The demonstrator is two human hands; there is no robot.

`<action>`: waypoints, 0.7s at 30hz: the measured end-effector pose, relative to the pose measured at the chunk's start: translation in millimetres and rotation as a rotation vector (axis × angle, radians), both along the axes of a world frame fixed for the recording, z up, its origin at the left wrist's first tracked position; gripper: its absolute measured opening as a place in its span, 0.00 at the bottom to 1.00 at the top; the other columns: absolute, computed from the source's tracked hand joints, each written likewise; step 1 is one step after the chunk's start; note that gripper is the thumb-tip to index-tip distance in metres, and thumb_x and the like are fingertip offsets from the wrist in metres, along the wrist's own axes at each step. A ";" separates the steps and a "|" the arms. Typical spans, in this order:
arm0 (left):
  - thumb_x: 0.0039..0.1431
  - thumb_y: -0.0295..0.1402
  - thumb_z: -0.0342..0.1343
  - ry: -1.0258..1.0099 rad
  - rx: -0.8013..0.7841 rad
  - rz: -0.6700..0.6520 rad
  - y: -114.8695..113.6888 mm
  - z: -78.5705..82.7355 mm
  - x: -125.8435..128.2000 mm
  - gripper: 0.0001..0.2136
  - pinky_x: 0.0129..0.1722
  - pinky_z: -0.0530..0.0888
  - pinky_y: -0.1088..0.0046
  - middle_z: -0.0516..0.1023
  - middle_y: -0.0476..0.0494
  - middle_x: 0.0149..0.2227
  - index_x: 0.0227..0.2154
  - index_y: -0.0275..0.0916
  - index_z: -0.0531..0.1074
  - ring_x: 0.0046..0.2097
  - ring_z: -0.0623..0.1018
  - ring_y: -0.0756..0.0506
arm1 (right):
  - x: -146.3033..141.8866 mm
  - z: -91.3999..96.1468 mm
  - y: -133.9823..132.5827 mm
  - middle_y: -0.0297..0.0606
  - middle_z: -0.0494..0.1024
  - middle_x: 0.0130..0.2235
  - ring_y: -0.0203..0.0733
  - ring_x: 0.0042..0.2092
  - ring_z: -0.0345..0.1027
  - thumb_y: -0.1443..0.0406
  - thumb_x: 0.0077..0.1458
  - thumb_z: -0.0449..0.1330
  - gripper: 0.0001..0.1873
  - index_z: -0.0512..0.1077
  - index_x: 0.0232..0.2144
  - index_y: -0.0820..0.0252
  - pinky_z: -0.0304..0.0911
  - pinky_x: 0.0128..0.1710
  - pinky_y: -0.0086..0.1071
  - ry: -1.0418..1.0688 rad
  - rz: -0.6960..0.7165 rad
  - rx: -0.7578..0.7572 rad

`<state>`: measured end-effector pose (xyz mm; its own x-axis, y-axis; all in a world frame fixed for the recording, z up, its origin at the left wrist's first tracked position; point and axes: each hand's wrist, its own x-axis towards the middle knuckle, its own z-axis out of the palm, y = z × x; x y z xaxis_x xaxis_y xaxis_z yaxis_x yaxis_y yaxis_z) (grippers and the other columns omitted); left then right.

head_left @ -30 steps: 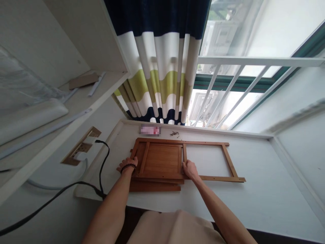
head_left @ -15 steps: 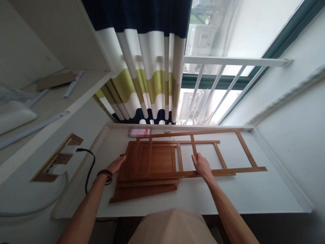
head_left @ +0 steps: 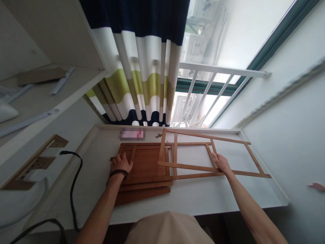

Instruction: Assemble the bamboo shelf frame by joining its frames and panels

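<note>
My right hand [head_left: 221, 162] is closed around a crossbar of a ladder-like wooden frame [head_left: 191, 168], whose slim side rails and rungs slant across the white surface. The left end of this frame overlaps a second wooden frame and a stack of reddish-brown wooden panels [head_left: 149, 162]. My left hand [head_left: 121, 164] lies on the left edge of the stack, fingers spread, with a dark bracelet at the wrist. Beneath it, more wooden pieces [head_left: 144, 196] stick out toward my body. What supports the lower panels is hidden.
Behind the panels lie a small blurred pink box [head_left: 132, 134] and a few small metal pieces [head_left: 158, 136]. Left are a wall socket with plugs [head_left: 38, 166], a black cable [head_left: 76, 189] and a shelf [head_left: 76, 78]. A curtain [head_left: 149, 81] and white railing [head_left: 223, 70] stand behind. A person's finger [head_left: 317, 186] shows at right.
The ladder-like frame has slid right and turned, held by my right hand. My left hand has moved from the stack's edge onto its top. A finger has appeared at the right edge.
</note>
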<state>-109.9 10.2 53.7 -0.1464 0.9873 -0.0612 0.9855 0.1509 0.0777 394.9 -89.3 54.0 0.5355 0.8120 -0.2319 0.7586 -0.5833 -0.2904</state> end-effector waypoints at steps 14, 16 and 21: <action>0.49 0.40 0.46 -0.126 -0.393 0.144 28.9 -19.8 -72.5 0.25 0.38 0.70 0.61 0.73 0.23 0.41 0.45 0.25 0.64 0.43 0.75 0.33 | 13.6 -36.9 -28.2 0.52 0.74 0.39 0.50 0.42 0.68 0.49 0.56 0.39 0.27 0.66 0.41 0.62 0.60 0.38 0.37 -0.027 -0.072 -0.213; 0.48 0.41 0.47 -0.180 -0.354 0.148 27.0 -19.9 -76.2 0.24 0.38 0.70 0.61 0.74 0.26 0.41 0.44 0.28 0.65 0.43 0.75 0.34 | 12.0 -35.9 -29.4 0.52 0.74 0.40 0.50 0.43 0.68 0.51 0.56 0.40 0.25 0.66 0.42 0.63 0.60 0.38 0.37 -0.043 -0.108 -0.219; 0.47 0.43 0.47 -0.380 -0.286 0.141 18.5 -14.8 -83.3 0.17 0.39 0.71 0.63 0.75 0.32 0.37 0.34 0.34 0.68 0.43 0.75 0.36 | 6.7 -32.2 -27.5 0.56 0.69 0.45 0.53 0.46 0.66 0.58 0.56 0.45 0.22 0.67 0.43 0.70 0.59 0.42 0.40 -0.086 -0.148 -0.211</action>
<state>-193.2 28.7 39.0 -0.1922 0.8954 -0.4018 0.8639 0.3485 0.3636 401.6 -116.8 21.8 0.6697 0.6621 -0.3363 0.6774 -0.7303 -0.0887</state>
